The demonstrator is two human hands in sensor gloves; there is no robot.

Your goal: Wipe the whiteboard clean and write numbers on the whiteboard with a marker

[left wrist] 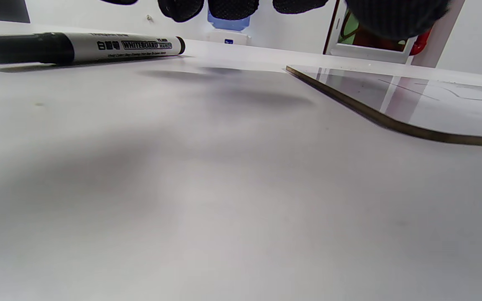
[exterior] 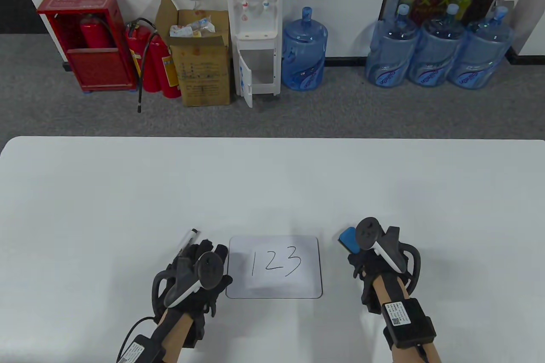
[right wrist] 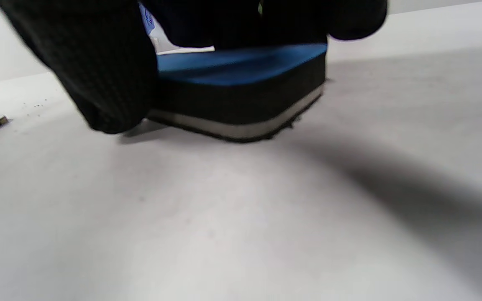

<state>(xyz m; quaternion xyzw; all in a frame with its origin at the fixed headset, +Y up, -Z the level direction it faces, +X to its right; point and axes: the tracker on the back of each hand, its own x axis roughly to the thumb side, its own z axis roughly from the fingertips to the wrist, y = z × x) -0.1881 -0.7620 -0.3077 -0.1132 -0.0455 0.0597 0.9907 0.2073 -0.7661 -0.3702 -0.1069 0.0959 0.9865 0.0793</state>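
Note:
A small whiteboard [exterior: 274, 267] with "123" written on it lies flat near the table's front edge; its dark edge [left wrist: 391, 121] shows in the left wrist view. A capped black-and-white whiteboard marker [exterior: 187, 241] [left wrist: 78, 47] lies on the table just left of the board. My left hand [exterior: 205, 252] hovers low between marker and board, its fingertips [left wrist: 182, 8] loose and holding nothing. Right of the board, my right hand [exterior: 362, 254] grips a blue-topped eraser [exterior: 348, 240] [right wrist: 241, 96], thumb [right wrist: 98, 75] on its side and fingers over its top, felt side down on the table.
The white table [exterior: 127, 192] stretches far beyond the board. Behind it on the floor stand a water dispenser [exterior: 254, 27], several blue water jugs [exterior: 434, 48], a cardboard box [exterior: 202, 61] and red fire extinguishers [exterior: 153, 61].

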